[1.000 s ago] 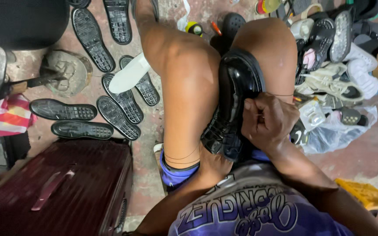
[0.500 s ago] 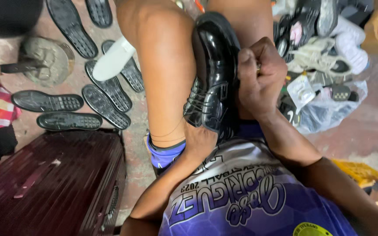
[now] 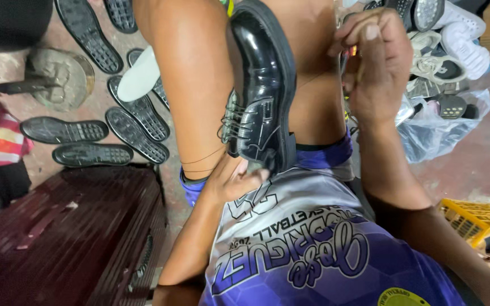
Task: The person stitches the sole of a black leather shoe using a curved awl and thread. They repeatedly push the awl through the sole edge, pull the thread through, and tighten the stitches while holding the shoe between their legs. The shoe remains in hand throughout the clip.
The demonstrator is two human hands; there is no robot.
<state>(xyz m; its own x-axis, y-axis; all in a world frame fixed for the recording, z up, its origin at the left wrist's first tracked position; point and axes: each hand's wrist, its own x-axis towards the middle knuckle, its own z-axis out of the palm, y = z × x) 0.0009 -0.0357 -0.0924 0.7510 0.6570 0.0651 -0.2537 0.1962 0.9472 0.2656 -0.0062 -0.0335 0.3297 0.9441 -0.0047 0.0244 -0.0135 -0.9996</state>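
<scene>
So there's a glossy black lace-up dress shoe (image 3: 262, 85) wedged between the person's bare knees, held up off the floor. Its long axis runs pretty much up-down in the head view, leaning a little: the toe points toward the top of the frame, away from the body, and the heel end sits low, right by the lap. The laces face left, toward the left thigh.

Left hand (image 3: 233, 181) is tucked under the heel end, fingers curled up against the back of the shoe and touching it, more a bracing cup than a full wrap. Right hand (image 3: 378, 71) is raised just to the right of the shoe, not touching it, fingers pinched tight around something thin with a bit of orange showing; too small to tell what it is. A fine thread (image 3: 202, 158) crosses the left leg near the shoe.

Around them: a bunch of loose black rubber soles (image 3: 137, 122) on the floor to the left, a dark red suitcase (image 3: 69, 238) bottom left, a pile of shoes and a clear plastic bag (image 3: 443, 130) on the right, and a yellow plastic crate (image 3: 474, 218) at the lower right.
</scene>
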